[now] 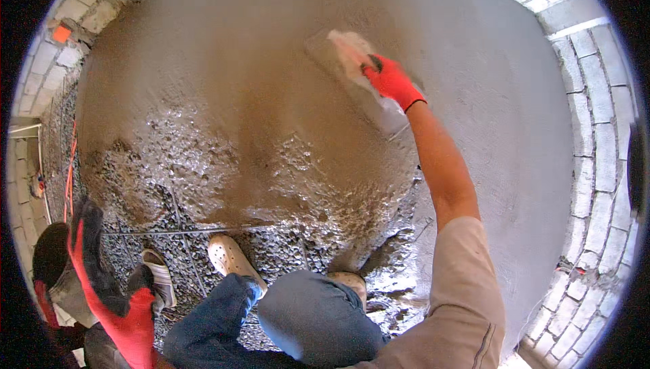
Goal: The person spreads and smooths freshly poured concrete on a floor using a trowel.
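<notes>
My right hand [389, 81], in a red glove with dark palm, grips a flat finishing float [349, 51], slightly blurred, lying on wet concrete [237, 78] above centre right. The concrete is smooth under the float and rough, glistening lower down. My left hand [122, 301], also gloved red and black, is raised at lower left with fingers stretched out, holding nothing that I can see. My bent jeans-clad knee [311, 308] and pale clogs [230, 257] are below, by exposed gravel [128, 247].
Pale block walls [592, 152] curve round both sides. Thin rods [183, 230] cross the gravel. Orange lines [71, 172] run along the left wall. A striped sandal [157, 274] stands beside my left hand; a dark and red shape [47, 267] at far left is unclear.
</notes>
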Available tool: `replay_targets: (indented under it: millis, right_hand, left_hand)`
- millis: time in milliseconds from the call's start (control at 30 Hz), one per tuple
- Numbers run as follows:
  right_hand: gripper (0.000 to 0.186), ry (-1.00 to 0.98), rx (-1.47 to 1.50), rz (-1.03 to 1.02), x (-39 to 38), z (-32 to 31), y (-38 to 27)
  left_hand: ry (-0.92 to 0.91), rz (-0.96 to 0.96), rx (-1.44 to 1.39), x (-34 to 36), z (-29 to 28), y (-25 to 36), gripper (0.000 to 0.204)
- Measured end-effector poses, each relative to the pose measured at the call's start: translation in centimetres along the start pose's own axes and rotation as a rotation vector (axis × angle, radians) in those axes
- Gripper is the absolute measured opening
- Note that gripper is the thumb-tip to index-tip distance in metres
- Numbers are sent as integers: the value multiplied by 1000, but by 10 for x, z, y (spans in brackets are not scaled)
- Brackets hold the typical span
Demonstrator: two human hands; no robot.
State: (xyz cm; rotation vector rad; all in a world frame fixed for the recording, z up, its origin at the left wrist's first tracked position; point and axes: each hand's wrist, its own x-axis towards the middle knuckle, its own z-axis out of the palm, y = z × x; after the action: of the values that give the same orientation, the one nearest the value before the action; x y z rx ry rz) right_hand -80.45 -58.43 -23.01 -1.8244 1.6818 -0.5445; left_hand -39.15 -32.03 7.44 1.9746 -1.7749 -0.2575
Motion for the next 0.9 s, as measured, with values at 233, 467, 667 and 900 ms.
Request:
replay_targets:
  millis: [233,467,667,900]
  right_hand:
    - [53,485,-18,379,34,-42,98]
    - [57,534,-49,472,94,-46,110]
    - [57,434,-76,331,152,-26,59]
    - [45,152,57,59,167,44,-29]
  left_hand:
    - [-106,-52,70,-3,3,-13,80]
    - [-176,-225,131,-27,-9,-57,80]
    - [-171,-294,86,-35,-8,-73,78]
    - [-218,-307,114,-26,-11,-68,77]
